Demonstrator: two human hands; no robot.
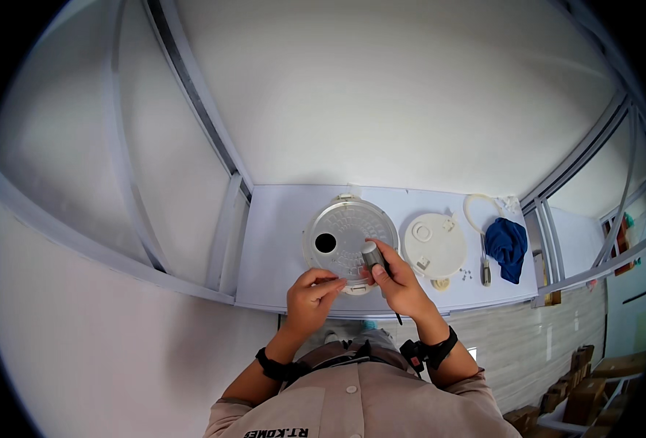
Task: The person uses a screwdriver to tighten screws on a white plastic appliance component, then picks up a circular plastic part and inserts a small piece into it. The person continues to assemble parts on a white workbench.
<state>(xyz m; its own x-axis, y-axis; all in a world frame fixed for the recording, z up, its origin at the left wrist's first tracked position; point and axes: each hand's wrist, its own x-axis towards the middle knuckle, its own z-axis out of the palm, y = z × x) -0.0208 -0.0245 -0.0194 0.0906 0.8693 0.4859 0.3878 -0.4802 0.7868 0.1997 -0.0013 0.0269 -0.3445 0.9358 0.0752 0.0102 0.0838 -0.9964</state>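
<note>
Your right hand (399, 283) has its fingers wrapped round a grey-handled tool (371, 252), dark shaft poking out on your side of them. Left hand (308, 301): thumb and fingertips pinched together, can't tell if anything's between. Round cover (356, 220) lies on the table (273, 233), just beyond both sets of fingers; white disc (443, 252) right of the right ones, blue cloth (507, 248) farther right.

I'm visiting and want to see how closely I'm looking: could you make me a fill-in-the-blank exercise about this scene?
The ____ hand holds the grey-handled tool.
The large grey disc lies to the ____ of the white disc.
The cloth near the right end of the table is ____ in colour.

Missing words: right; left; blue.
</note>
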